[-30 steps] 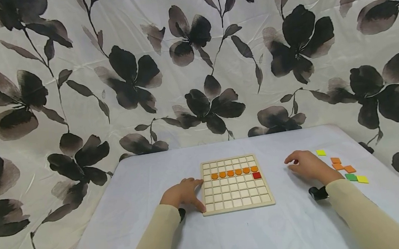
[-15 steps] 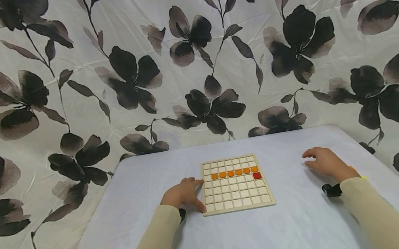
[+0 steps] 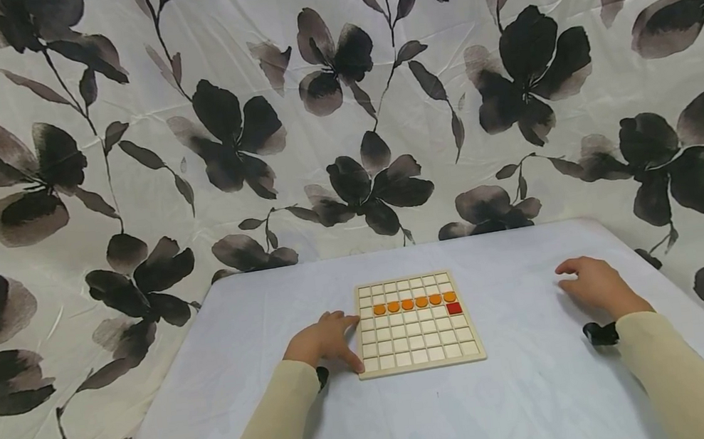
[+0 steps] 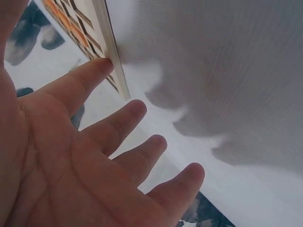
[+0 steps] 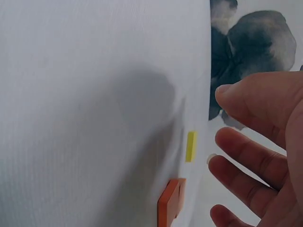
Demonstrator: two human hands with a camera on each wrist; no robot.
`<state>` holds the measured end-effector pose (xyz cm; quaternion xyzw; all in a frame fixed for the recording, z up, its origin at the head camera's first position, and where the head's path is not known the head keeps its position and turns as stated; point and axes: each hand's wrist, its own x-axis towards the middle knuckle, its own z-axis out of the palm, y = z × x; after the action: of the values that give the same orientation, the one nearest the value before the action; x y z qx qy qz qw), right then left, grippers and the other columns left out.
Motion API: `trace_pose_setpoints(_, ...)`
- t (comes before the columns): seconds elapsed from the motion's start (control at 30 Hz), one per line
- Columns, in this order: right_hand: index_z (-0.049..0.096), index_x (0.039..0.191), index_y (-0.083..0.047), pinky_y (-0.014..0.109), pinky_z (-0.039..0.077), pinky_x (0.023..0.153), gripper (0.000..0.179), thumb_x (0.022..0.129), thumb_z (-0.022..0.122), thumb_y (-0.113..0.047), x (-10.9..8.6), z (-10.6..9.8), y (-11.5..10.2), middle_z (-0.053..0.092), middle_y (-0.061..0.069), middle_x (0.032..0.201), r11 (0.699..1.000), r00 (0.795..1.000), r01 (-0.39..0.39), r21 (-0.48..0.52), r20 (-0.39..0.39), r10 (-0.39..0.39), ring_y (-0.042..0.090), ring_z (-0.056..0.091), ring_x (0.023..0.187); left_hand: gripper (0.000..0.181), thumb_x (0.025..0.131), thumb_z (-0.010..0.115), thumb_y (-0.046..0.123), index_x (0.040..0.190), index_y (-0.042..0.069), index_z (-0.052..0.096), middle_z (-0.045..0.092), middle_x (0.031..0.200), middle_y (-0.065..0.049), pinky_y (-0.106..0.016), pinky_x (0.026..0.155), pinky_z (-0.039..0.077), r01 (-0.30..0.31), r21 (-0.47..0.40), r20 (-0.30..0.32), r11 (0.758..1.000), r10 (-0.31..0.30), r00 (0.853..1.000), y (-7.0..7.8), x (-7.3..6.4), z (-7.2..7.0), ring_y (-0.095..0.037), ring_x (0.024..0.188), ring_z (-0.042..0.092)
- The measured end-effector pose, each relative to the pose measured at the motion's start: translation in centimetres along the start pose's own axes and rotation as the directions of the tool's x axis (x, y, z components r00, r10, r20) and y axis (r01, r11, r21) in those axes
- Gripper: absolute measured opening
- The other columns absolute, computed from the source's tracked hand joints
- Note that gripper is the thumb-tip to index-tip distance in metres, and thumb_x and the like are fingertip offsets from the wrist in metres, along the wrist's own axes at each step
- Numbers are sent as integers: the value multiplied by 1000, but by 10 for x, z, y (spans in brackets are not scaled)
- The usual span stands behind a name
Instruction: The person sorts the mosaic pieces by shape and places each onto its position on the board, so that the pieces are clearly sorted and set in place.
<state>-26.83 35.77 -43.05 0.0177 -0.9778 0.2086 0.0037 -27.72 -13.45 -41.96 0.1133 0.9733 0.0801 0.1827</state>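
A wooden grid board (image 3: 418,357) lies on the white-covered table. Across it runs a row of several round orange pieces (image 3: 407,305), with a red square tile (image 3: 454,308) just below the row's right end. My left hand (image 3: 325,340) rests at the board's left side, fingers spread; in the left wrist view one fingertip touches the frame. Over the table's right part hovers my right hand (image 3: 600,285), fingers loosely bent and holding nothing. Near it, the right wrist view has a yellow tile (image 5: 191,146) and orange tiles (image 5: 164,208); hand and sleeve hide them in the head view.
The table (image 3: 519,402) is covered in white cloth. Behind it hangs a floral cloth (image 3: 342,127). A black band (image 3: 600,333) with a small device sits on my right wrist. Both forearms reach in from the near side.
My right hand has moved rightward, away from the board, and now covers the loose coloured tiles seen earlier. The left hand and the pieces on the board have stayed in place.
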Motion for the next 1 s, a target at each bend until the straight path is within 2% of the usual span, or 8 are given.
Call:
trace_pose_setpoints(0.2,61,120,5,66,39,87,39,90,58,-19,-5,-3,6,54,35,126,996,996,-88,-22,-15,88,54,48,115,101,59,91,45,146,21,45,34,155,-13,-58,113,31,-11,-7,0,1000,11,1000,-1,1,1,-37,147,23)
trace_pose_setpoints(0.43,60,117,5,55,37,75,37,88,57,-17,-7,-4,15,61,30,112,989,990,-141,-33,-19,141,45,55,101,99,61,90,44,146,20,45,35,155,-13,-58,113,31,-27,0,-3,1000,27,1000,-1,1,1,-38,147,23)
trace_pose_setpoints(0.7,61,111,6,53,34,73,34,86,59,-18,-12,-9,20,64,22,97,982,982,-188,-32,15,189,33,55,85,99,61,90,44,145,20,45,36,155,-13,-57,113,32,-11,4,1,1000,10,1000,1,-1,-1,-37,147,24)
trace_pose_setpoints(1.0,62,107,7,56,33,76,33,87,62,-19,-16,-6,27,64,21,92,970,972,-236,-54,8,237,35,53,84,98,60,91,43,144,19,47,37,154,-13,-57,112,32,-20,-5,-4,1000,20,1000,1,-1,0,-37,146,25)
